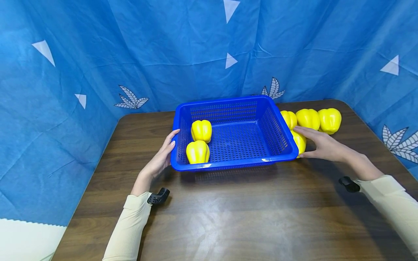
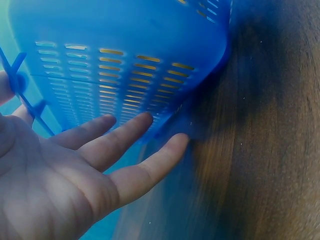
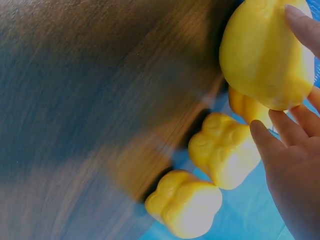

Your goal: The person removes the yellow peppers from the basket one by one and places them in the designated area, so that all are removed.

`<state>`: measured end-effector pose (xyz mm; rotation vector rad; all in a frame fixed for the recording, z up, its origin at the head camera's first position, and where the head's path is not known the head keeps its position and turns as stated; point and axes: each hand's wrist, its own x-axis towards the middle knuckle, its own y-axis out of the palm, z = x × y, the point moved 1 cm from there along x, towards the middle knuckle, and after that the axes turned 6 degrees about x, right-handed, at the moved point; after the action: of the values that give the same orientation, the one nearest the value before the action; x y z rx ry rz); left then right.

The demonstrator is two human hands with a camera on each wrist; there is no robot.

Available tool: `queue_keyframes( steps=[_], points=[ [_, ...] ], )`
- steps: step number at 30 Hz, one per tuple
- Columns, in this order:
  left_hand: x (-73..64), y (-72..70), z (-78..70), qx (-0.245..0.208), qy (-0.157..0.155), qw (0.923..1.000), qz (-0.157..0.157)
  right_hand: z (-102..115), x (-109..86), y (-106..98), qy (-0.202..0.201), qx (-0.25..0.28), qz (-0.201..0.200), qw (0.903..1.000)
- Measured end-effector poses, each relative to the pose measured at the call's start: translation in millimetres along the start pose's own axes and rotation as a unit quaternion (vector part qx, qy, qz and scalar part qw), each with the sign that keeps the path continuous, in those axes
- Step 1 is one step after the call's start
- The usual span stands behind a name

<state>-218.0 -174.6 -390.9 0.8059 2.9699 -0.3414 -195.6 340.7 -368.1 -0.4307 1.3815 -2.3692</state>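
Observation:
A blue plastic basket (image 1: 238,163) with slotted walls stands on the table, two yellow bell peppers inside at its left end: one farther back (image 1: 201,131), the other nearer (image 1: 197,152). At the left rim, my left hand (image 1: 155,164) pinches the edge between thumb and forefinger; its other fingers (image 2: 117,140) spread along the outer wall. Beside the basket's right wall, my right hand (image 1: 326,146) holds another yellow bell pepper (image 3: 265,55), thumb on one side and fingers on the other. That pepper is partly hidden by the hand and the rim in the head view.
Three more yellow bell peppers line the table's back right: one by the basket wall (image 1: 289,118), a middle one (image 1: 308,118) and an outer one (image 1: 330,120). A blue patterned curtain (image 1: 202,43) hangs behind the brown wooden table (image 1: 248,210).

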Motion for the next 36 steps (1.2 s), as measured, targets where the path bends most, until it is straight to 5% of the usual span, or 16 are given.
queue_keyframes(
  steps=[36],
  points=[
    [1.4, -0.8, 2.0, 0.002, -0.001, 1.0000, -0.001, -1.2, -1.9, 0.0, 0.034, 0.016, 0.014, 0.9992]
  ],
)
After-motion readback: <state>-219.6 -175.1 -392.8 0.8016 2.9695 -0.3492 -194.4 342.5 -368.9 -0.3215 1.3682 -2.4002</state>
